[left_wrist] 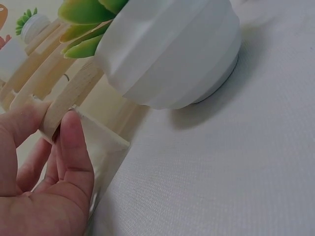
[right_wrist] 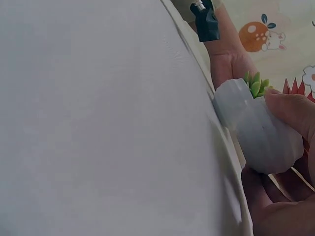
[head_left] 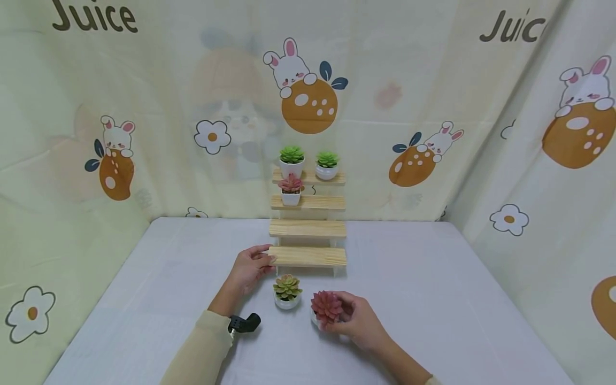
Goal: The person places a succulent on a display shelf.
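My left hand [head_left: 249, 269] pinches the left end of the lowest board [head_left: 308, 256] of a stepped wooden plant stand, thumb and fingers on the board's end in the left wrist view. My right hand [head_left: 360, 322] holds a potted red succulent [head_left: 326, 306] by its white pot [right_wrist: 269, 140], in front of the stand. Between the hands, a yellow-green succulent [head_left: 287, 287] stands upright on the table in a ribbed white pot [left_wrist: 172, 54]. In the right wrist view the held pot overlaps that other pot [right_wrist: 232, 101].
On the stand's top board [head_left: 310, 178] stand two green succulents [head_left: 291, 155] in white pots. A pink succulent [head_left: 291, 184] in a square white pot sits at the left of the board below. A white cloth covers the table [head_left: 409, 278]; a printed curtain [head_left: 366, 107] hangs behind.
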A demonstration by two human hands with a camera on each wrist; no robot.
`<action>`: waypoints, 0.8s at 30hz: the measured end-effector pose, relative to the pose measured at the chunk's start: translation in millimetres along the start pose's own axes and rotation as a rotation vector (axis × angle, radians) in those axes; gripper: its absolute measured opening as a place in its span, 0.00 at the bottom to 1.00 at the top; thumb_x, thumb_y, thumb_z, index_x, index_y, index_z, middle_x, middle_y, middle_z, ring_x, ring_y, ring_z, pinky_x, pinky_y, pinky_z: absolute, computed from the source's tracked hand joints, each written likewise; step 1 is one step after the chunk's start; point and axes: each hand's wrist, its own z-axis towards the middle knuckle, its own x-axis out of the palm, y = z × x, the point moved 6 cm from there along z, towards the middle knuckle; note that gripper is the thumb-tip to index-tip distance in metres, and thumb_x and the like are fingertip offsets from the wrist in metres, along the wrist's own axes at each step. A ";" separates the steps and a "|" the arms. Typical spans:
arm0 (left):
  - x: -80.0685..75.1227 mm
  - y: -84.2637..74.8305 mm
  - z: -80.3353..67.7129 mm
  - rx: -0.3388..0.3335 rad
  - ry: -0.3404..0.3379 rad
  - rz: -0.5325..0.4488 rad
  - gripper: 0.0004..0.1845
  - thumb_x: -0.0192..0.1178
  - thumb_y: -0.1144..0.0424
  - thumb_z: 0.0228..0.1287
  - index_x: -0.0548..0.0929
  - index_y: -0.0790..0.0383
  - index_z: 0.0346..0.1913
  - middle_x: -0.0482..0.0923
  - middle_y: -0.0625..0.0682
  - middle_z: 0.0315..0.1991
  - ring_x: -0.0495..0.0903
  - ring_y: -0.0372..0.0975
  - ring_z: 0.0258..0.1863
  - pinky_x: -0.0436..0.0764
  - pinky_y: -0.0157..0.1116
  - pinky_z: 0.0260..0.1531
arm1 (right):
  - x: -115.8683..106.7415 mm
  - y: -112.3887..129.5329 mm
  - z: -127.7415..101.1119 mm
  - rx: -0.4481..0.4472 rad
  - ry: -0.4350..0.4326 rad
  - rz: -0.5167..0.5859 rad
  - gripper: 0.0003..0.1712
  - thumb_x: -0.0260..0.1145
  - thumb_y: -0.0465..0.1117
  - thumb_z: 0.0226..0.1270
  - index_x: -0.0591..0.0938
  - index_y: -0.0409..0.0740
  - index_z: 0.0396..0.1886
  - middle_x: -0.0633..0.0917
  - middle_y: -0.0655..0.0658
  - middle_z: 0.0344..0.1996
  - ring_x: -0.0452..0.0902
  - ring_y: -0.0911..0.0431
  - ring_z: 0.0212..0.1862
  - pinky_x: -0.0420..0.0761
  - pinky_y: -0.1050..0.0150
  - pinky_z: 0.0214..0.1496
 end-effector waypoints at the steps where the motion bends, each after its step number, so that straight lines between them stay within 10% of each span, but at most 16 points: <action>1: 0.0 0.2 0.1 -0.001 0.001 -0.001 0.26 0.64 0.76 0.66 0.74 0.72 0.67 0.80 0.51 0.35 0.82 0.36 0.29 0.87 0.30 0.33 | -0.5 0.1 1.6 0.001 -0.003 0.003 0.40 0.81 0.30 0.51 0.76 0.29 0.65 0.81 0.28 0.60 0.84 0.65 0.56 0.83 0.71 0.59; 24: -1.4 0.0 0.0 -0.023 -0.018 0.018 0.26 0.65 0.76 0.66 0.76 0.69 0.66 0.80 0.53 0.38 0.83 0.38 0.33 0.87 0.32 0.35 | -17.5 18.6 35.6 0.044 -0.112 0.119 0.41 0.78 0.25 0.51 0.73 0.29 0.67 0.81 0.28 0.60 0.85 0.60 0.53 0.87 0.66 0.54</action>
